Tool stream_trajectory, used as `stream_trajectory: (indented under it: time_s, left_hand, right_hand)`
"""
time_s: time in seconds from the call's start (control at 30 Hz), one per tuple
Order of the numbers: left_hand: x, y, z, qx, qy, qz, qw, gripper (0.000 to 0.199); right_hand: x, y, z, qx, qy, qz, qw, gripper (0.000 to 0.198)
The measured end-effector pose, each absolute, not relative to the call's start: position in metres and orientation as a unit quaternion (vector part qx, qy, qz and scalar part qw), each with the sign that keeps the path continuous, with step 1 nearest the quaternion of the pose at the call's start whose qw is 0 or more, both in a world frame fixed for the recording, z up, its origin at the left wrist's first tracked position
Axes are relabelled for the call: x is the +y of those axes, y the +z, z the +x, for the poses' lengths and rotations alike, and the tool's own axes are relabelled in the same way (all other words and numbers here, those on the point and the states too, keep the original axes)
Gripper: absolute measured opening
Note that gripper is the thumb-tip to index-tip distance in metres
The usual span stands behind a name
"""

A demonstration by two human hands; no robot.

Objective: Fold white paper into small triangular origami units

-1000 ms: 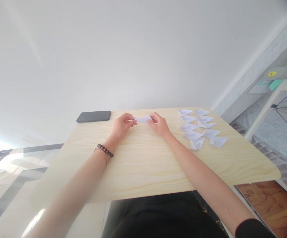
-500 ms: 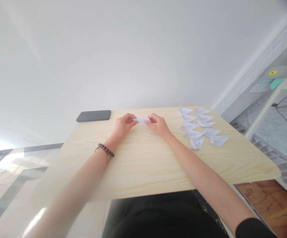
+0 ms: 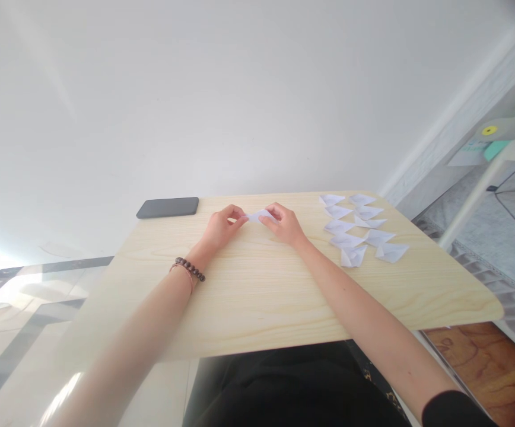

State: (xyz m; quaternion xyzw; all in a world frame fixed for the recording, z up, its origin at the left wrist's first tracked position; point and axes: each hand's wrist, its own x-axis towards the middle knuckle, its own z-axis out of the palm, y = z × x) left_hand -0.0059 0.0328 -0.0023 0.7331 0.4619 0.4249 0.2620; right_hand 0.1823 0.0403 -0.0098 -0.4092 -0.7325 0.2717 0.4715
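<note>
Between my two hands is a small piece of folded white paper (image 3: 256,216), near the far side of the table. My left hand (image 3: 225,224) pinches its left end between thumb and fingers. On the other end, my right hand (image 3: 285,223) grips the paper with the thumb in front. Fingers cover both ends, so its full shape is partly hidden. To the right, several folded white paper boats (image 3: 347,240) lie in two columns on the table.
The light wood table (image 3: 257,296) stands against a white wall (image 3: 239,95). A black phone (image 3: 168,207) lies at its far left corner. Beyond the right edge is a pale metal frame (image 3: 475,196). My lap is at the near edge.
The paper shows slightly wider and more tilted between my fingers. My left hand has shifted a little to the right; the other things are where they were.
</note>
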Motion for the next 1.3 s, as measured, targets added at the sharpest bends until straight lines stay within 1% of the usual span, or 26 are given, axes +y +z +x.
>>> stream_trajectory:
  time_s: [0.27,0.43,0.6,0.77,0.9,1.0,1.17,1.3]
  left_hand:
    - [0.0306,-0.0027,-0.0062,0.503,0.347,0.762,0.214,0.024]
    - [0.0293,-0.0015,-0.0059,0.495,0.343,0.762,0.237,0.026]
    - [0.0302,-0.0032,-0.0053,0.499,0.341,0.76,0.237,0.025]
    - [0.0304,-0.0031,-0.0061,0.485,0.327,0.777,0.232,0.024]
    - [0.0304,-0.0015,-0.007,0.472,0.309,0.791,0.235,0.025]
    - [0.0324,-0.002,-0.0072,0.454,0.308,0.805,0.227,0.028]
    - [0.037,-0.0056,-0.0067,0.437,0.302,0.828,0.177,0.027]
    - [0.0363,-0.007,-0.0064,0.441,0.315,0.82,0.183,0.022]
  right_hand:
    - [0.0406,-0.0105,0.1818,-0.752,0.258,-0.429,0.429,0.02]
    - [0.0401,-0.0107,0.1821,-0.749,0.275,-0.428,0.425,0.019]
    - [0.0393,-0.0099,0.1822,-0.782,0.252,-0.419,0.387,0.019]
    - [0.0435,-0.0129,0.1821,-0.792,0.207,-0.41,0.403,0.012]
    - [0.0457,-0.0144,0.1825,-0.794,0.188,-0.423,0.394,0.01]
    - [0.0455,-0.0145,0.1826,-0.796,0.189,-0.427,0.384,0.01]
    - [0.0446,-0.0141,0.1827,-0.798,0.206,-0.425,0.375,0.01]
    - [0.0445,-0.0135,0.1833,-0.793,0.218,-0.429,0.373,0.011]
